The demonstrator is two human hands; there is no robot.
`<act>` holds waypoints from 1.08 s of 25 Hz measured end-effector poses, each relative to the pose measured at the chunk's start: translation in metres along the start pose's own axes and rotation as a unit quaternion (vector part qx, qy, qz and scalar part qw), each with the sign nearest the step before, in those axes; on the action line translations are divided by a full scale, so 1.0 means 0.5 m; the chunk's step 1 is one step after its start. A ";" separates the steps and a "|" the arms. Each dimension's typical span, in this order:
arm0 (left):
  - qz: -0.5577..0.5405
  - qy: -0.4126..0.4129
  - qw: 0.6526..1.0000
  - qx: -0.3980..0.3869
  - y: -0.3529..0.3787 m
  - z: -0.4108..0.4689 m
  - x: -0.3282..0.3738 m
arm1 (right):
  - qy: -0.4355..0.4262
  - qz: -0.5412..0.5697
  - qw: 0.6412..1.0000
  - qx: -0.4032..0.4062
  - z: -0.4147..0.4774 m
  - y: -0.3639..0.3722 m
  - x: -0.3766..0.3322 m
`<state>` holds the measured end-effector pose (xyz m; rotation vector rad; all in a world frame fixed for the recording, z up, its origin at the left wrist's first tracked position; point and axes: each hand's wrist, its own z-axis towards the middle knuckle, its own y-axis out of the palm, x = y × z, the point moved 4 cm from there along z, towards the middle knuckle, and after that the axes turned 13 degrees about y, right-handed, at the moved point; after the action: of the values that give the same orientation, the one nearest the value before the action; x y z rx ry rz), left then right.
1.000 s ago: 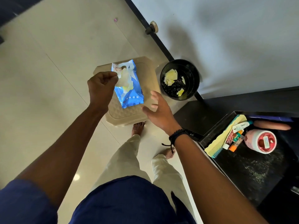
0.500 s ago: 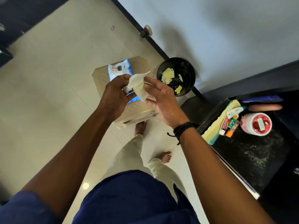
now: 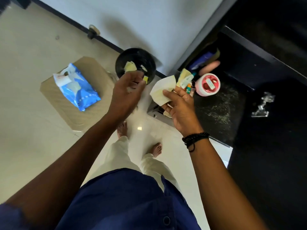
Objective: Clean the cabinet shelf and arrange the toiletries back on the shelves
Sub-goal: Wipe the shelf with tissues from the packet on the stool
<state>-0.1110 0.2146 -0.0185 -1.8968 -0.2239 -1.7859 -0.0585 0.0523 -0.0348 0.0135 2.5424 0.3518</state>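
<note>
Right hand [image 3: 181, 110] is pinching a wipe [image 3: 163, 90] by the shelf's [image 3: 216, 103] front edge; left hand [image 3: 127, 90], curled, grip unclear, is hovering over the bin [image 3: 119, 63].

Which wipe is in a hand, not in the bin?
The wipe pinched by the right hand; the others lie in the black bin or the blue packet.
</note>
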 end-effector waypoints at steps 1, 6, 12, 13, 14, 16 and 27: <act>0.007 0.051 0.998 -0.035 0.025 -0.004 0.022 | -0.001 0.012 1.000 0.007 -0.008 -0.022 -0.006; -0.022 0.025 0.966 -0.255 0.156 -0.029 0.059 | -0.015 0.079 0.996 -0.035 -0.038 -0.100 -0.025; -0.007 0.020 0.974 -0.225 0.240 -0.052 0.079 | -0.039 0.062 0.996 -0.043 -0.079 -0.189 -0.037; -0.009 0.022 0.974 -0.227 0.255 -0.055 0.080 | -0.037 0.052 0.997 -0.043 -0.085 -0.203 -0.035; -0.001 0.027 0.972 -0.233 0.270 -0.057 0.081 | -0.036 0.050 0.997 -0.047 -0.088 -0.216 -0.033; 0.042 0.049 0.965 -0.254 0.300 -0.061 0.086 | -0.046 0.034 0.998 -0.021 -0.088 -0.245 -0.030; -0.102 -0.135 0.952 -0.256 0.416 -0.052 0.087 | -0.089 0.032 0.994 0.049 -0.066 -0.368 -0.080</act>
<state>-0.0333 0.0152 -0.0300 -2.5719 -0.0528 -1.8367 -0.0311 -0.1368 -0.0331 0.1581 2.3828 0.2400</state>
